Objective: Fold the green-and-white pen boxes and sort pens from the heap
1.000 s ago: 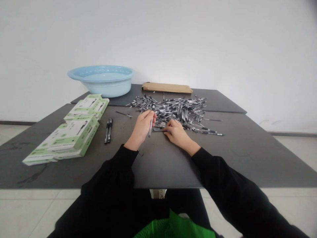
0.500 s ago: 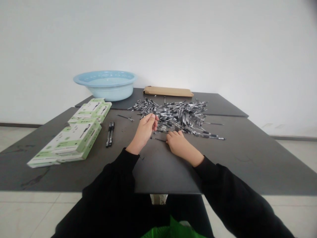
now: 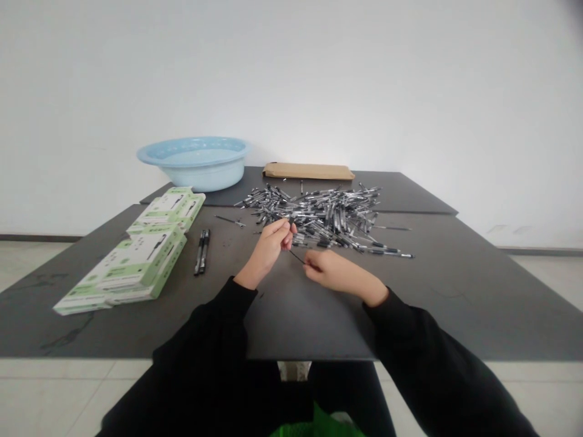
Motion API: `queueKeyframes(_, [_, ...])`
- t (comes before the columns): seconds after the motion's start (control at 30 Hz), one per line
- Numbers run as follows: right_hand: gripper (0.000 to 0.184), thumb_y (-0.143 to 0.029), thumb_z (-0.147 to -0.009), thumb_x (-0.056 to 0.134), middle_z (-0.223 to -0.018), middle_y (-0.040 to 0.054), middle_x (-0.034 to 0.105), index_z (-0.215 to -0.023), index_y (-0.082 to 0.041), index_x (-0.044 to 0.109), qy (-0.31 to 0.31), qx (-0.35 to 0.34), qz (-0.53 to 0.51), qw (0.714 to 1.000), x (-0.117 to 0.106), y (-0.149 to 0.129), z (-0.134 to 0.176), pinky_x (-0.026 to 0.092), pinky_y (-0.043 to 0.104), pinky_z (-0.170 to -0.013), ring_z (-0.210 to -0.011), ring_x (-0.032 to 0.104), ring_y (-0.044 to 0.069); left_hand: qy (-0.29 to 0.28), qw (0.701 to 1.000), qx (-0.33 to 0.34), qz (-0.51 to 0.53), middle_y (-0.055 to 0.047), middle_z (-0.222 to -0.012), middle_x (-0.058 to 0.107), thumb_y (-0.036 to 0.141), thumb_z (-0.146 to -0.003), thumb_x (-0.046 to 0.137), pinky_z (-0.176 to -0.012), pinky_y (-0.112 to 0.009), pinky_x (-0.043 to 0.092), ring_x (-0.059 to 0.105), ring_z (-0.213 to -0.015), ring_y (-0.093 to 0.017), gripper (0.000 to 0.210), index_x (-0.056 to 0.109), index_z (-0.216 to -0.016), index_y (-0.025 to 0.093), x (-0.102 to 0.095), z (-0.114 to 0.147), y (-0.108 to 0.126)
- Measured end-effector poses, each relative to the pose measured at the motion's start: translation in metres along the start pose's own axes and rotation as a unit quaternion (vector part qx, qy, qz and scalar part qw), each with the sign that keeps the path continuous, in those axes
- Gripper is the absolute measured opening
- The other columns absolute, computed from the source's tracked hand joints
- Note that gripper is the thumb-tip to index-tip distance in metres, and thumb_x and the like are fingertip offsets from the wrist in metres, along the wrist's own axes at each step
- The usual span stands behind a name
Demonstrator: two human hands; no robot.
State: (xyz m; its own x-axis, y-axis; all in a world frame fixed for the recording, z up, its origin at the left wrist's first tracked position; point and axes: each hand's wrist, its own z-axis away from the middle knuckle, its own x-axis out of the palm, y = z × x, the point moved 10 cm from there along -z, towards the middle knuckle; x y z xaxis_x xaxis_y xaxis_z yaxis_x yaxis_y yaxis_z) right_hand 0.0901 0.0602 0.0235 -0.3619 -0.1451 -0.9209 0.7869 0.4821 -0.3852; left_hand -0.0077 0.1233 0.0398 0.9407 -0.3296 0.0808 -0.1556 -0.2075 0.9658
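Note:
My left hand [image 3: 272, 240] is closed around a pen part, and only its dark end [image 3: 291, 221] shows above the fingers. My right hand [image 3: 331, 269] pinches a thin dark pen refill [image 3: 297, 258] at one end. The refill slants up toward the underside of my left hand; whether its tip touches the pen part is hidden. Just beyond both hands lies a loose heap of clear and black pens [image 3: 337, 212].
Two pens [image 3: 203, 252] lie side by side left of my hands, beside stacked green-and-white pen boxes [image 3: 136, 261]. Behind stand a light blue basin [image 3: 207, 173] and a flat brown cardboard piece [image 3: 310, 171]. Another thin refill [image 3: 230, 220] lies left of the heap.
My right hand has lifted the refill off the table and tilted it toward my left hand. My left hand stays nearly in place, its pen part now sitting lower in the fingers.

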Motion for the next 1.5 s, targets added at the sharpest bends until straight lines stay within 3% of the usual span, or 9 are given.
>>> queueKeyframes(0.13, [0.015, -0.021, -0.096, 0.046, -0.072, -0.0004, 0.061, -0.092, -0.017, 0.060, 0.077, -0.009, -0.106, 0.991, -0.032, 0.015, 0.005, 0.037, 0.024, -0.062, -0.061, 0.052, 0.013, 0.016, 1.000, 0.023, -0.003, 0.004, -0.059, 0.042, 0.042, -0.090, 0.056, -0.055, -0.025, 0.035, 0.043, -0.053, -0.011, 0.029, 0.059, -0.078, 0.017, -0.006, 0.000, 0.005])
queueKeyframes(0.33, [0.012, -0.019, -0.096, 0.049, -0.078, 0.0037, 0.066, -0.093, -0.017, 0.061, 0.047, 0.034, -0.054, 0.997, -0.017, 0.026, 0.000, 0.036, 0.025, -0.064, -0.068, 0.057, 0.016, 0.040, 0.997, 0.029, -0.058, 0.005, -0.058, 0.040, 0.042, -0.093, 0.050, -0.055, -0.025, 0.032, 0.040, -0.053, -0.012, 0.030, 0.056, -0.075, 0.019, -0.010, -0.002, -0.003])
queueKeyframes(0.5, [0.027, -0.045, -0.098, 0.054, -0.079, 0.0059, 0.069, -0.097, -0.018, 0.059, 0.033, 0.067, 0.010, 0.997, 0.004, -0.008, 0.006, 0.032, 0.027, -0.062, -0.069, 0.062, 0.019, 0.086, 0.960, 0.076, -0.254, 0.002, -0.063, 0.047, 0.033, -0.096, 0.046, -0.062, -0.027, 0.031, 0.044, -0.061, -0.016, 0.027, 0.052, -0.073, 0.021, -0.009, 0.002, -0.011])
queueKeyframes(0.67, [0.043, -0.061, -0.092, 0.055, -0.077, 0.0081, 0.073, -0.086, -0.019, 0.062, -0.041, 0.001, 0.069, 0.997, 0.039, -0.058, 0.018, 0.032, 0.030, -0.059, -0.069, 0.068, 0.025, 0.049, 0.927, 0.104, -0.356, 0.001, -0.067, 0.046, 0.024, -0.095, 0.049, -0.066, -0.029, 0.029, 0.045, -0.064, -0.019, 0.024, 0.045, -0.071, 0.023, 0.008, 0.002, -0.023])
queueKeyframes(0.77, [0.037, -0.053, -0.095, 0.055, -0.084, 0.0111, 0.075, -0.090, -0.018, 0.065, -0.079, -0.021, 0.105, 0.991, 0.054, -0.067, 0.018, 0.036, 0.031, -0.060, -0.076, 0.071, 0.027, 0.068, 0.950, 0.092, -0.290, 0.000, -0.067, 0.046, 0.026, -0.094, 0.054, -0.067, -0.029, 0.031, 0.044, -0.066, -0.018, 0.025, 0.047, -0.070, 0.023, 0.001, -0.004, -0.019])
queueKeyframes(0.9, [0.026, -0.035, -0.098, 0.049, -0.088, 0.0132, 0.076, -0.091, -0.018, 0.067, -0.112, -0.002, 0.126, 0.986, 0.057, -0.056, 0.017, 0.039, 0.030, -0.061, -0.078, 0.072, 0.026, 0.079, 0.994, 0.044, -0.059, 0.003, -0.061, 0.036, 0.033, -0.099, 0.045, -0.058, -0.027, 0.032, 0.034, -0.054, -0.015, 0.033, 0.045, -0.069, 0.022, -0.024, -0.011, 0.004])
queueKeyframes(1.07, [0.006, -0.022, -0.090, 0.053, -0.074, 0.0057, 0.068, -0.089, -0.020, 0.059, -0.076, 0.017, 0.026, 0.997, 0.040, -0.026, 0.015, 0.033, 0.028, -0.058, -0.064, 0.063, 0.019, 0.123, 0.972, 0.073, 0.187, 0.004, -0.062, 0.015, 0.020, -0.101, 0.035, -0.048, -0.025, 0.028, 0.014, -0.049, -0.012, 0.034, 0.032, -0.067, 0.021, -0.067, 0.004, 0.052])
queueKeyframes(1.27, [0.014, -0.021, -0.088, 0.050, -0.062, -0.0054, 0.046, -0.077, -0.023, 0.042, 0.068, 0.027, -0.167, 0.983, 0.007, 0.001, 0.006, 0.031, 0.026, -0.057, -0.055, 0.045, 0.013, 0.187, 0.968, 0.091, 0.138, 0.003, -0.064, 0.011, 0.018, -0.102, 0.033, -0.045, -0.027, 0.021, 0.006, -0.053, -0.014, 0.034, 0.026, -0.069, 0.022, -0.082, 0.022, 0.069])
queueKeyframes(1.5, [0.009, -0.022, -0.092, 0.047, -0.062, -0.0070, 0.042, -0.084, -0.024, 0.042, 0.136, 0.008, -0.215, 0.967, -0.012, 0.002, 0.008, 0.030, 0.026, -0.057, -0.056, 0.040, 0.013, 0.157, 0.968, 0.078, 0.179, 0.004, -0.062, 0.010, 0.016, -0.102, 0.035, -0.041, -0.026, 0.016, 0.003, -0.051, -0.013, 0.034, 0.025, -0.070, 0.022, -0.072, 0.020, 0.065])
